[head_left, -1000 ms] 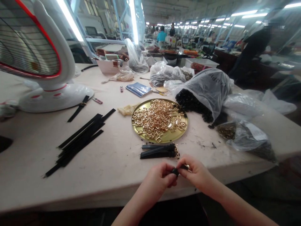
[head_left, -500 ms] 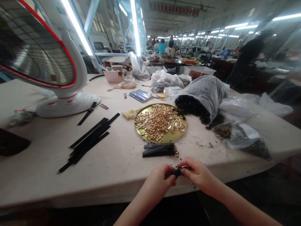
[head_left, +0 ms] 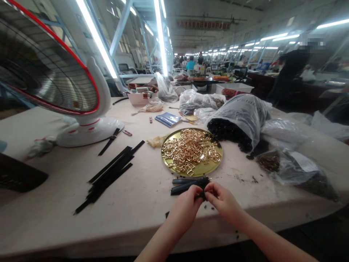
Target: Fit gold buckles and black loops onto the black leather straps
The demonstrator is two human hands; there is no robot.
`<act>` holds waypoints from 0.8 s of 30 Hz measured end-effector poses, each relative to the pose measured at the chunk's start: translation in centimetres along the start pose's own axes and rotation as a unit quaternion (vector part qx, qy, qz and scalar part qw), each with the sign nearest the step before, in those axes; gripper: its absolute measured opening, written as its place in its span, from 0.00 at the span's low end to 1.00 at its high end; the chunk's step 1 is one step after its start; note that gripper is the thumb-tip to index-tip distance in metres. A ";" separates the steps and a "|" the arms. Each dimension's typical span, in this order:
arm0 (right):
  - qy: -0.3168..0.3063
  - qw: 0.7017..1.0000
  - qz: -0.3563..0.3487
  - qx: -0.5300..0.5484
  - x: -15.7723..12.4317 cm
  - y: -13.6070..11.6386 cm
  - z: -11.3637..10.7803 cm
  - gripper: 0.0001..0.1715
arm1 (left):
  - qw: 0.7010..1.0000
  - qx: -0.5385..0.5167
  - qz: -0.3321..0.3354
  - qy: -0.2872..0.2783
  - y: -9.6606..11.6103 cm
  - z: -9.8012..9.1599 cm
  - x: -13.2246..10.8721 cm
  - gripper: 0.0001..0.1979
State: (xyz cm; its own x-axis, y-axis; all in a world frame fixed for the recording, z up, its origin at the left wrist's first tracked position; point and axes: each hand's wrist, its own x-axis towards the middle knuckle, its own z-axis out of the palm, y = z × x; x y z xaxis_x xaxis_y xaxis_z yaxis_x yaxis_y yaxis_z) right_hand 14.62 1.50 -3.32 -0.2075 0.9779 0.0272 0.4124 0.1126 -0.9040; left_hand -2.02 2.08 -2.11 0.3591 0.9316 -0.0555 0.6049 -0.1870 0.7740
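Note:
My left hand (head_left: 188, 205) is closed in a pinch on a black strap, mostly hidden by the fingers; a dark end (head_left: 167, 214) shows beside the wrist. My right hand (head_left: 222, 199) has thumb and fingertips pressed together at the strap's other end, close to the left fingertips. What exactly sits between the fingertips is too small to make out. Just beyond the hands lies a small stack of black straps (head_left: 181, 187) with gold buckles at the right end. Behind it a round gold tray (head_left: 200, 171) carries a heap of gold buckles (head_left: 188, 149).
Loose black straps (head_left: 109, 178) lie to the left, near a white and red fan (head_left: 89, 129). A plastic bag (head_left: 245, 112) spills small black pieces (head_left: 229, 133) beside the tray. Another clear bag (head_left: 291, 171) lies right. Farther back is a blue packet (head_left: 167, 119).
Both hands have moved forward, up to the strap stack, and the fingertips have drawn closer together. The whole view has shifted slightly.

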 end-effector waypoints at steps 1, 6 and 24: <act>0.025 0.996 -0.032 -0.079 1.0 -0.1 -0.1 0.08 | 0.998 0.053 0.025 0.024 -0.1 -0.1 0.9 0.09; 0.078 0.932 -0.168 -0.311 3.9 2.1 0.7 0.11 | 0.975 0.193 0.079 0.074 -1.7 -1.1 4.0 0.08; 0.157 0.958 -0.151 -0.187 3.3 4.7 0.0 0.13 | 0.945 0.118 -0.216 0.217 -8.9 -16.8 2.4 0.09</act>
State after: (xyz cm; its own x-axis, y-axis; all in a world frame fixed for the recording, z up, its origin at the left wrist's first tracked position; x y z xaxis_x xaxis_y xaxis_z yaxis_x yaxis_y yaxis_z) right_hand 15.86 5.27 -7.44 -0.1138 0.8891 0.4433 0.6770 0.3959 -0.6204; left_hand -18.48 11.27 1.44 -0.2517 0.9673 -0.0320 0.7881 0.2240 0.5733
